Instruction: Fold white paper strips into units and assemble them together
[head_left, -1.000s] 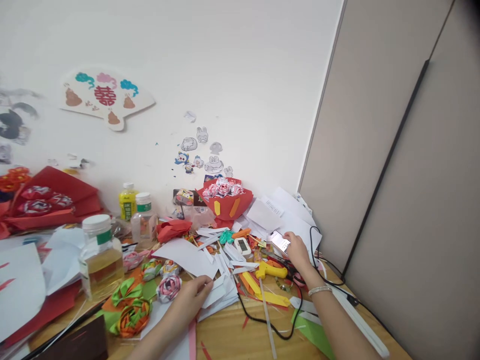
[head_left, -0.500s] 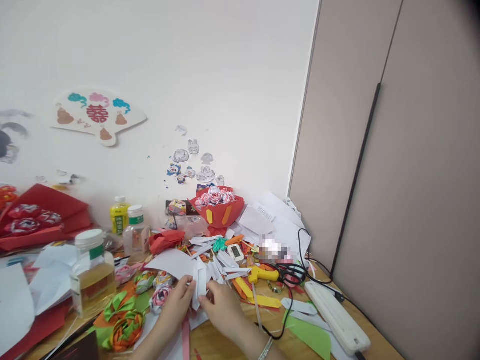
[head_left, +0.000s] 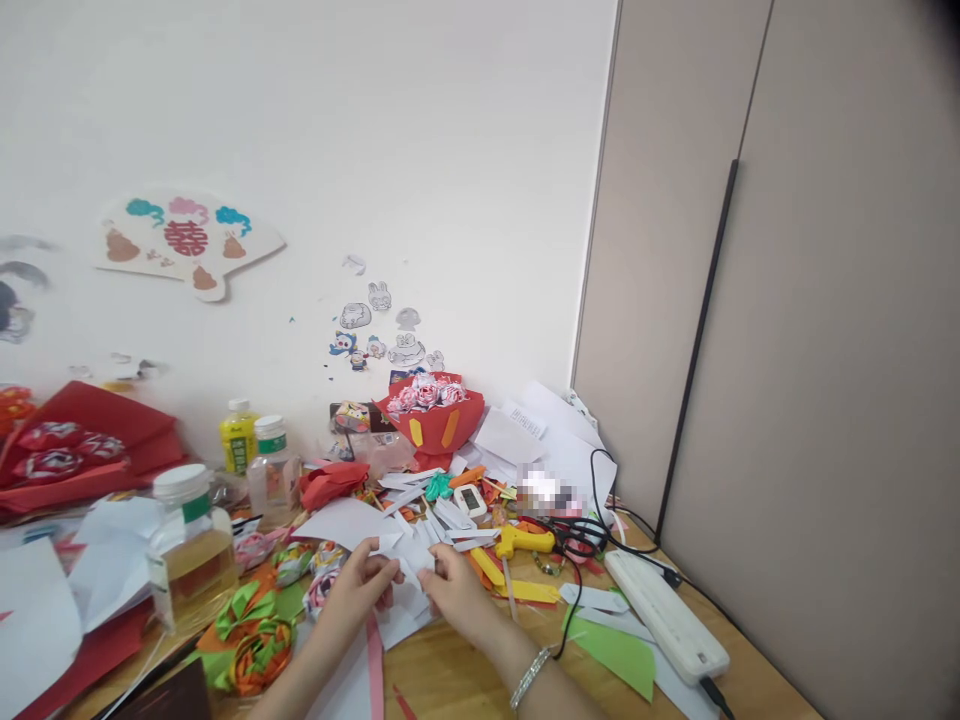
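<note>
Between my two hands is a piece of folded white paper (head_left: 410, 572), partly covered by fingers and hard to tell from the white sheets behind it. My left hand (head_left: 367, 578) pinches its left side, fingers curled. On the right side my right hand (head_left: 456, 592) grips it between thumb and fingers; a silvery bracelet (head_left: 531, 680) circles that wrist. Folded white paper strips (head_left: 452, 515) lie just beyond the hands. Left of my left hand are folded paper flowers, among them a green and orange one (head_left: 261, 655).
A yellow glue gun (head_left: 523, 541) and black-handled scissors (head_left: 581, 537) lie to the right, near a white power strip (head_left: 666, 615) and loose cables. On the left stands a jar of amber liquid (head_left: 193, 560). A red-wrapped bouquet (head_left: 431, 420) is at the back by the wall.
The white paper has gone from a narrow upright strip to a tilted, more spread shape. My hands are slightly farther apart, the left one turned more inward. The view has shifted a little.
</note>
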